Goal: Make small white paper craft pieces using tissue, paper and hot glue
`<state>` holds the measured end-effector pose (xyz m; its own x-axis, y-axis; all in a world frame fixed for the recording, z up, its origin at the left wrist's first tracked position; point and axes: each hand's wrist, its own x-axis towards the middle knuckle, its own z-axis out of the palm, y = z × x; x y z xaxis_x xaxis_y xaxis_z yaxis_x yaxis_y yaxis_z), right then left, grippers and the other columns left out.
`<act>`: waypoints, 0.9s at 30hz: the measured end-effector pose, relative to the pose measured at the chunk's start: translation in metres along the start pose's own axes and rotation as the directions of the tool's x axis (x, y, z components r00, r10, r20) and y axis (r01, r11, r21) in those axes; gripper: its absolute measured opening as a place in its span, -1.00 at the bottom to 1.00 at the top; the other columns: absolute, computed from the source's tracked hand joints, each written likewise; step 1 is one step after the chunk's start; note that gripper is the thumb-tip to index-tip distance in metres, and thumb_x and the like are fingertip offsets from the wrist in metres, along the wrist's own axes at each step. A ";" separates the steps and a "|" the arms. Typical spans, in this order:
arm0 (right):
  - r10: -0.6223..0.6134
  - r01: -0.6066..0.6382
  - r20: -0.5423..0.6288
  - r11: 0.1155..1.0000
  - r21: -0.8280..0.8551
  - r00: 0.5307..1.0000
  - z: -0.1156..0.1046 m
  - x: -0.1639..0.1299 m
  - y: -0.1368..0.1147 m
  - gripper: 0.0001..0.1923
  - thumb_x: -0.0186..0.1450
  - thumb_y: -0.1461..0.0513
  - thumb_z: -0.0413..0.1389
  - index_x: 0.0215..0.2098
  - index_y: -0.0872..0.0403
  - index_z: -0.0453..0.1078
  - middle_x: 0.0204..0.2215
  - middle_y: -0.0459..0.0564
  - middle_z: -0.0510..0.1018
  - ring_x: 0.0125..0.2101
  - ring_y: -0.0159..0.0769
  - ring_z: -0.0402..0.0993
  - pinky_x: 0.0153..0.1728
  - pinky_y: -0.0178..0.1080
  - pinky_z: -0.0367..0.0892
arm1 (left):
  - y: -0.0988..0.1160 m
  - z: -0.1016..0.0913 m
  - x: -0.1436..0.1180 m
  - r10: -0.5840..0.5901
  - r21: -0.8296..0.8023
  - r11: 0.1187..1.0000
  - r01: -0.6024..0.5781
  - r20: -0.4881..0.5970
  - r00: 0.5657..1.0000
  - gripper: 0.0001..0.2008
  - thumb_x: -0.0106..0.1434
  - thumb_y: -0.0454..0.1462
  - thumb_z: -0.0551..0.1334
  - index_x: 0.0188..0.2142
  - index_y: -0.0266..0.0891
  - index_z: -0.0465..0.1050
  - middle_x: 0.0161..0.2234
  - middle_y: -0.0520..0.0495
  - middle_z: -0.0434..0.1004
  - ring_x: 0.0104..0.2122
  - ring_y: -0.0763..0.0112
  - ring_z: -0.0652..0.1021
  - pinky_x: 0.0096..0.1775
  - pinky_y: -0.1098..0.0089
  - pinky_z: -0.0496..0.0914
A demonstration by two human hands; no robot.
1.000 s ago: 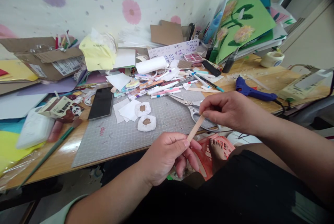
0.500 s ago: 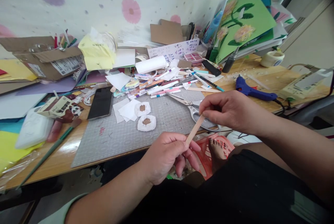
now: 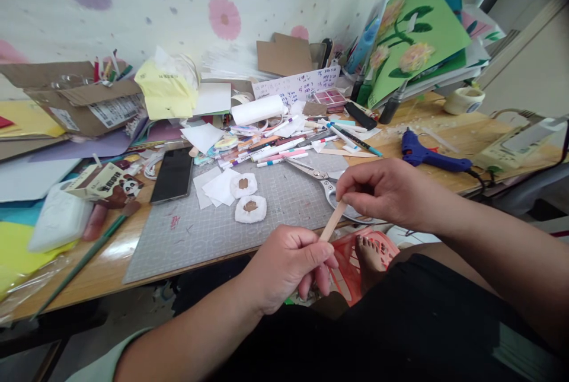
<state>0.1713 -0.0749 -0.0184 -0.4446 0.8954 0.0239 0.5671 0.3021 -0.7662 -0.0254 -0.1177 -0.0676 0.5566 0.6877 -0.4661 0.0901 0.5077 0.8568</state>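
Both my hands hold one flat wooden craft stick (image 3: 332,222) just in front of the desk's near edge. My left hand (image 3: 287,266) pinches its lower end between thumb and fingers. My right hand (image 3: 382,192) pinches its upper end from above. The stick slants up to the right. Right behind my right hand lie metal scissors (image 3: 322,180) on a grey cutting mat (image 3: 213,225). Two round white pads with brown centres (image 3: 249,209) rest on the mat's middle.
A black phone (image 3: 172,175), several markers (image 3: 275,153), a blue glue gun (image 3: 429,156), a cardboard box (image 3: 80,100), a panda carton (image 3: 106,183) and green flower craft sheets (image 3: 415,32) crowd the wooden desk (image 3: 102,269). A red basket (image 3: 355,263) and a foot (image 3: 368,254) sit below.
My hands have drawn closer together along the stick: the left hand has slid up it and closed tighter, so less of the stick shows between them.
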 end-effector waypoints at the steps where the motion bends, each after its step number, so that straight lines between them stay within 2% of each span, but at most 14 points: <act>1: 0.003 -0.003 -0.001 1.000 -0.001 1.000 0.000 0.000 0.000 -0.92 0.13 0.28 0.06 -0.48 0.03 0.39 -0.65 -0.16 0.36 -0.63 -0.42 0.20 -0.63 -0.34 0.16 | 0.001 0.000 0.000 -0.006 0.004 1.000 0.006 -0.001 1.000 -0.77 0.14 -0.19 0.24 -0.52 -0.34 0.40 -0.72 0.05 0.43 -0.81 0.69 0.23 -0.75 0.61 0.02; 4: 0.013 -0.013 -0.003 1.000 0.002 1.000 0.000 -0.001 0.000 -0.92 0.13 0.28 0.06 -0.48 0.04 0.40 -0.65 -0.16 0.36 -0.63 -0.42 0.20 -0.63 -0.34 0.16 | 0.001 0.000 -0.001 -0.018 0.000 1.000 0.018 0.009 1.000 -0.83 0.06 -0.27 0.31 -0.51 -0.30 0.35 -0.74 0.13 0.37 -0.80 0.69 0.22 -0.74 0.63 0.07; 8: 0.018 -0.018 -0.012 1.000 -0.002 1.000 -0.003 -0.002 0.000 -0.91 0.13 0.27 0.06 -0.49 0.06 0.40 -0.67 -0.16 0.34 -0.63 -0.43 0.21 -0.62 -0.34 0.16 | 0.001 -0.001 -0.003 -0.017 -0.020 1.000 0.017 0.001 1.000 -0.88 0.07 -0.30 0.28 -0.44 -0.30 0.36 -0.71 0.13 0.38 -0.79 0.69 0.23 -0.73 0.63 0.09; 12: 0.034 -0.034 -0.014 0.999 -0.032 0.999 -0.006 -0.003 -0.001 -0.90 0.13 0.27 0.06 -0.51 0.06 0.40 -0.68 -0.17 0.32 -0.63 -0.43 0.20 -0.61 -0.35 0.15 | 0.001 -0.001 -0.002 0.035 -0.097 0.995 -0.036 -0.014 0.999 -0.76 0.19 -0.17 0.16 -0.43 -0.34 0.42 -0.69 0.05 0.41 -0.80 0.69 0.22 -0.73 0.60 0.03; 15: 0.045 -0.046 -0.014 0.998 -0.040 0.999 -0.006 -0.002 -0.001 -0.90 0.13 0.27 0.06 -0.51 0.07 0.40 -0.68 -0.17 0.32 -0.63 -0.44 0.19 -0.62 -0.35 0.14 | 0.002 -0.001 -0.001 0.032 -0.142 0.989 -0.035 -0.027 0.999 -0.68 0.25 -0.19 0.04 -0.44 -0.36 0.45 -0.71 0.01 0.41 -0.81 0.67 0.20 -0.73 0.58 0.05; 22: 0.057 -0.057 -0.010 0.998 -0.007 0.998 0.000 -0.003 -0.001 -0.91 0.13 0.27 0.06 -0.50 0.07 0.39 -0.67 -0.16 0.32 -0.63 -0.45 0.15 -0.64 -0.35 0.11 | 0.000 0.000 0.000 0.038 -0.126 0.991 -0.043 -0.037 0.999 -0.76 0.20 -0.30 0.05 -0.49 -0.34 0.42 -0.76 0.08 0.32 -0.82 0.68 0.16 -0.72 0.57 -0.01; 27: 0.051 -0.052 -0.034 0.999 -0.016 0.998 0.000 -0.003 0.001 -0.91 0.12 0.27 0.06 -0.50 0.06 0.39 -0.68 -0.17 0.31 -0.64 -0.45 0.15 -0.65 -0.35 0.11 | -0.003 0.001 0.001 0.051 -0.113 0.992 -0.054 -0.032 0.998 -0.78 0.23 -0.26 0.08 -0.43 -0.34 0.42 -0.74 0.11 0.31 -0.80 0.70 0.15 -0.72 0.58 -0.02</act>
<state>0.1734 -0.0772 -0.0192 -0.3908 0.9205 0.0065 0.6008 0.2604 -0.7558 -0.0242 -0.1191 -0.0702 0.5336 0.7288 -0.4291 -0.0343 0.5255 0.8501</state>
